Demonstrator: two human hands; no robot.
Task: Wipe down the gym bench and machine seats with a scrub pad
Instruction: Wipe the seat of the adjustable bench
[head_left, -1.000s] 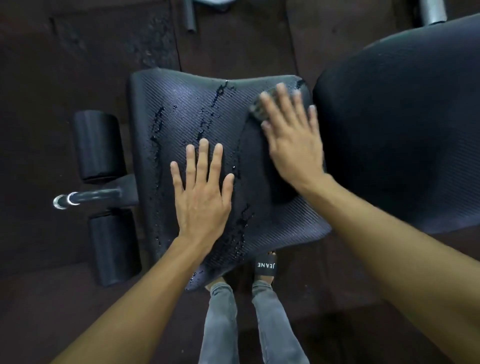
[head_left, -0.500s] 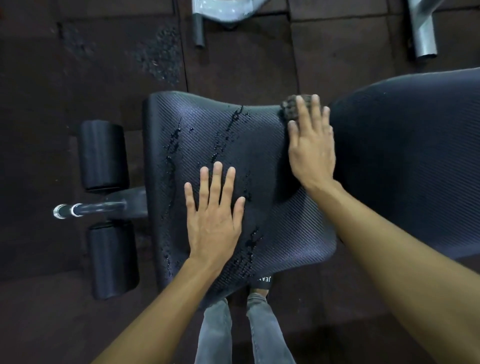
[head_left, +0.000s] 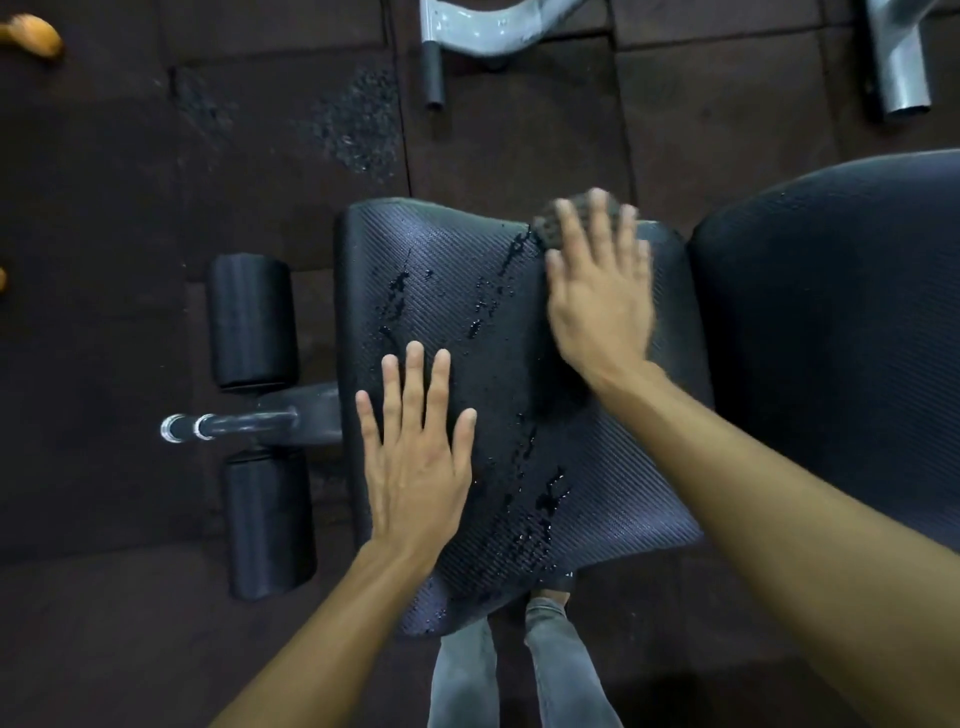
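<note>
The floor (head_left: 130, 597) is dark rubber tiling with a scuffed, speckled patch near the top. On the right, the backrest (head_left: 841, 332) is a broad black pad, textured, cut off by the frame edge. Just beside it lies the seat (head_left: 467, 291), black and ribbed, streaked with wet beads and runs across its middle and near edge. No brand, label or readable writing shows on any of these surfaces.

Grey metal frame tubes (head_left: 488, 31) stand at the top. Two black foam rollers (head_left: 252, 322) sit left of the seat on either side of a bar (head_left: 239, 423) with a chrome tip.

The left hand (head_left: 415, 467) lies flat on the seat's near-left part, palm down, fingers straight and slightly spread, holding nothing; its forearm runs in from the bottom.

The right hand (head_left: 602, 291) presses palm down at the seat's far right corner, fingers extended over the scrub pad (head_left: 550, 223), pinning it against the seat rather than curling around it. Only the pad's dark, rough far-left part peeks out past the fingertips. The hand is a little blurred.

Grey trouser legs (head_left: 462, 675) show below the seat.
</note>
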